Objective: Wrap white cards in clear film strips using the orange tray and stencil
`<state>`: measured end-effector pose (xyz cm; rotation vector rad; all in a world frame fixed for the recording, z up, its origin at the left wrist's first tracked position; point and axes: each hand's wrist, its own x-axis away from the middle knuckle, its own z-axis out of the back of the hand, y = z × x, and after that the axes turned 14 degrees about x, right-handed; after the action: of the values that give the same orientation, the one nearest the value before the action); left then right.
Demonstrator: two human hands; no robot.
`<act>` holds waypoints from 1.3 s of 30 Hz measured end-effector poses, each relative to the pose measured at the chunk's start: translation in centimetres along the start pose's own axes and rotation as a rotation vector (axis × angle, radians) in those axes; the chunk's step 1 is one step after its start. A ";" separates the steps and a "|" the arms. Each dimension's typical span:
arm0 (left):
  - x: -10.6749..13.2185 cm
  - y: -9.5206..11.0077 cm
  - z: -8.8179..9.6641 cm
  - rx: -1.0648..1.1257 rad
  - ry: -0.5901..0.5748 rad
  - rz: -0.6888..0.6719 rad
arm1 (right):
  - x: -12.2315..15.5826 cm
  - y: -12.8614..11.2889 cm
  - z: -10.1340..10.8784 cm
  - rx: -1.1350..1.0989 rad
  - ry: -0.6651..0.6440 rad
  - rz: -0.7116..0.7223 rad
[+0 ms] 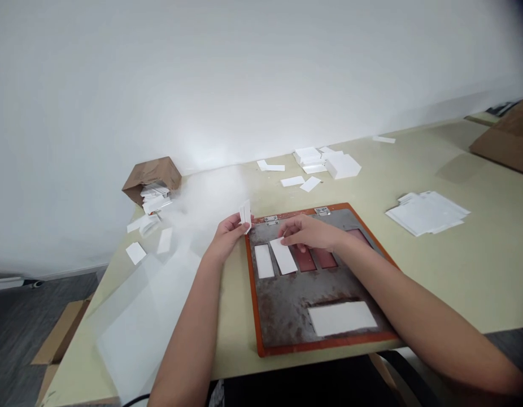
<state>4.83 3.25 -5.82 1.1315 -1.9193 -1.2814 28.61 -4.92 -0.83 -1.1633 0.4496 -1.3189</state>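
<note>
My left hand is closed on a small bunch of white cards, held upright beyond the left edge of the board. A single white card is pinched in my right hand, tilted over the second slot of a hinged metal plate with an orange-brown border. In the first slot lies another white card. Reddish slots show to the right, partly under my right hand and forearm. A wider white card lies in the large opening near the front.
A brown paper bag spills white cards at the back left. Stacked white cards stand by the wall, with flat white sheets to the right. Translucent sheets cover the left front; a cardboard box sits far right.
</note>
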 end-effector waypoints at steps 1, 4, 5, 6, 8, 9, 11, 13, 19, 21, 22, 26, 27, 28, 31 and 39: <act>0.0 0.0 0.0 -0.003 0.003 0.001 | 0.1 0.1 -0.1 0.004 -0.014 0.004; 0.1 0.1 -0.1 -0.017 0.010 0.003 | 0.1 0.1 -0.3 0.001 -0.028 0.010; 0.2 0.1 -0.1 -0.021 0.011 0.005 | 0.1 0.0 -0.3 -0.003 -0.028 0.007; 0.2 0.2 -0.1 -0.025 0.012 0.006 | 0.1 0.0 -0.3 -0.008 -0.027 0.001; 0.2 0.2 -0.2 -0.031 0.013 0.009 | 0.0 0.1 -0.2 -0.016 -0.025 -0.014; 0.2 0.3 -0.3 -0.033 0.012 0.010 | 0.0 0.2 -0.2 -0.021 -0.024 -0.020; 0.2 0.4 -0.4 -0.037 0.011 0.010 | -0.1 0.5 -0.2 -0.030 -0.024 -0.032; 0.2 0.5 -0.5 -0.040 0.007 0.012 | -0.1 0.7 -0.2 -0.036 -0.032 -0.037; 0.3 0.5 -0.5 -0.043 -0.022 0.017 | -0.1 0.9 -0.2 -0.050 -0.053 -0.041; 0.3 0.5 -0.4 -0.043 -0.025 0.015 | -0.1 0.9 -0.1 -0.047 -0.054 -0.046; 0.3 0.5 -0.4 -0.043 -0.025 0.014 | -0.1 0.8 -0.1 -0.045 -0.055 -0.048; 0.3 0.5 -0.4 -0.045 -0.023 0.013 | 0.0 0.8 -0.1 -0.029 -0.053 -0.053; 0.3 0.5 -0.4 -0.046 -0.021 0.014 | 0.0 0.8 -0.1 -0.024 -0.052 -0.054; 0.3 0.5 -0.4 -0.047 -0.018 0.016 | 0.0 0.8 -0.1 -0.018 -0.049 -0.054; 0.3 0.6 -0.5 -0.049 -0.007 0.020 | 0.0 0.9 -0.1 0.012 -0.037 -0.051; 0.3 0.6 -0.7 -0.039 0.003 0.021 | 0.1 0.8 -0.1 0.122 0.043 0.011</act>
<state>5.06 2.73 -4.96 1.0900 -1.8914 -1.2991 28.93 -5.21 -1.47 -1.0320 0.4005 -1.3449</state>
